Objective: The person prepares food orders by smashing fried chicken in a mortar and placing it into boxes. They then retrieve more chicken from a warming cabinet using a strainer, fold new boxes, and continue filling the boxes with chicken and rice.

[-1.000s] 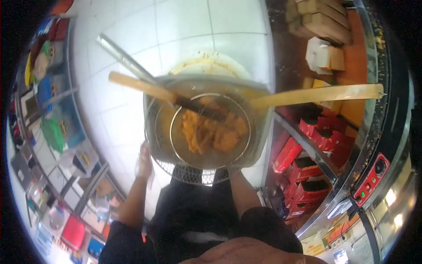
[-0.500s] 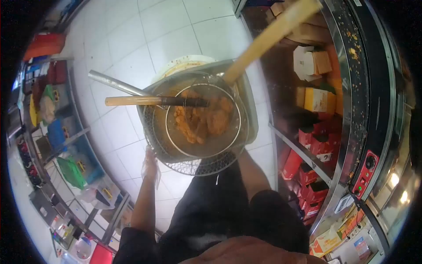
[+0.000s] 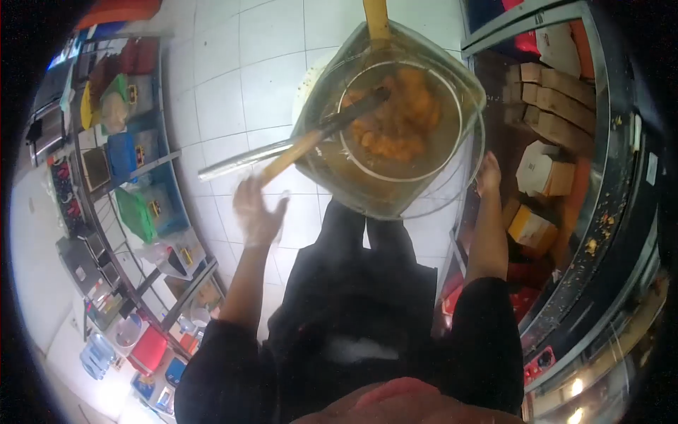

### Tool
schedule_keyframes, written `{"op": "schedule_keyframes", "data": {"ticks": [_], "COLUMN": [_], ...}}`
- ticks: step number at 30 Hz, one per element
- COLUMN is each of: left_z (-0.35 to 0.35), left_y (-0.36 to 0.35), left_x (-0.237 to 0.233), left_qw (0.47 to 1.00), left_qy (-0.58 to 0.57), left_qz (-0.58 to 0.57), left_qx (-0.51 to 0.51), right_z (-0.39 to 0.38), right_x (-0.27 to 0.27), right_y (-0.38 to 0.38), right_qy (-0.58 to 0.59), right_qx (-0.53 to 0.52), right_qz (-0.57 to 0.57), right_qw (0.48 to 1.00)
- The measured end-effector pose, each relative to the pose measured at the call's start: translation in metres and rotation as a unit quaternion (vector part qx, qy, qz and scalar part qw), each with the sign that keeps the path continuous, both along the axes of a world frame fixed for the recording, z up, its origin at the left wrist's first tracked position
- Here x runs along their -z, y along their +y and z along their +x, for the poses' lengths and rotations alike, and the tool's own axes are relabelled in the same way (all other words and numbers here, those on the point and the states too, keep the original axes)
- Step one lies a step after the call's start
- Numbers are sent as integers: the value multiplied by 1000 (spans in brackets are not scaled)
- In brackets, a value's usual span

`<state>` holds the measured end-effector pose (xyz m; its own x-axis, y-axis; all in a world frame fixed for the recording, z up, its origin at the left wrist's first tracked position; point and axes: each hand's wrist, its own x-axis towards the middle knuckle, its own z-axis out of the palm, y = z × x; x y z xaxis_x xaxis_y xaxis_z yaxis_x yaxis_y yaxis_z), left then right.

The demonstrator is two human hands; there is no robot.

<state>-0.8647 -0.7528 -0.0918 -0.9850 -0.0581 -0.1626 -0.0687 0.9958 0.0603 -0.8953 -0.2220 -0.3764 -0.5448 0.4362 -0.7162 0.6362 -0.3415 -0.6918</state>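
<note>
A square container (image 3: 332,159) of cloudy liquid holds a round wire-rimmed strainer (image 3: 357,169) with orange-brown fried pieces (image 3: 399,141) in it. A utensil with a dark end and a wooden handle (image 3: 291,157) lies across them, beside a silver handle (image 3: 240,161). My left hand (image 3: 258,215), in a clear glove, is spread at the wooden handle's lower end and looks blurred. Another wooden handle (image 3: 376,18) rises from the far corner. My right hand (image 3: 489,174) is closed beside the wire hoop (image 3: 474,166) at the right; what its fingers hold is hidden.
On the left, a shelf rack (image 3: 169,145) holds plastic bins and a green basket (image 3: 134,212). Cardboard boxes (image 3: 561,106) fill shelves at the right, beside a crumb-strewn metal counter edge (image 3: 597,244). White floor tiles (image 3: 272,85) lie behind the container.
The view has shifted, and the container appears turned and further right. My left hand has moved up to the wooden handle's end. My right hand has come into view.
</note>
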Motion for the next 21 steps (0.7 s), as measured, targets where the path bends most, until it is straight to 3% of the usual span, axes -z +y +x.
{"op": "schedule_keyframes", "data": {"ticks": [2,4,6,8,9,10,11,12,14,15,16,18,20,21], "left_z": [-25,-45,-51,-69,-84,-101,-116,-128,-150,-134,-133,-131,-129,-123], "left_y": [7,24,42,53,59,64,67,65,53,37,23,-3,-24,-33], "left_x": [25,45,74,86,73,51,30,14,-8,10,4,-10,-23,-26], "left_qw": [995,980,979,976,975,978,975,974,945,976,975,970,958,961], "left_qy": [-82,-183,-120,-128,-124,-162,-200,-201,-306,-162,-164,-177,-173,-150], "left_qz": [-22,-8,-68,-63,-55,-6,40,45,115,142,144,166,227,231], "left_qx": [43,81,152,164,178,131,82,93,20,42,51,37,-24,-7], "right_z": [28,74,124,140,123,95,81,67,35,12,-11,-46,-68,-71], "right_x": [-24,-39,-26,-20,-55,-101,-112,-119,-136,-152,-168,-178,-177,-180], "right_y": [2,-9,-27,-77,-119,-168,-198,-220,-254,-265,-271,-264,-254,-249], "right_qy": [-16,63,64,63,68,72,101,122,108,101,94,131,145,163], "right_qx": [55,166,125,12,18,23,-111,-243,-296,-315,-335,-273,-265,-263], "right_qz": [22,-84,22,231,159,84,203,313,253,310,363,299,299,302], "right_qw": [998,981,990,971,985,994,968,910,915,891,865,905,905,902]}}
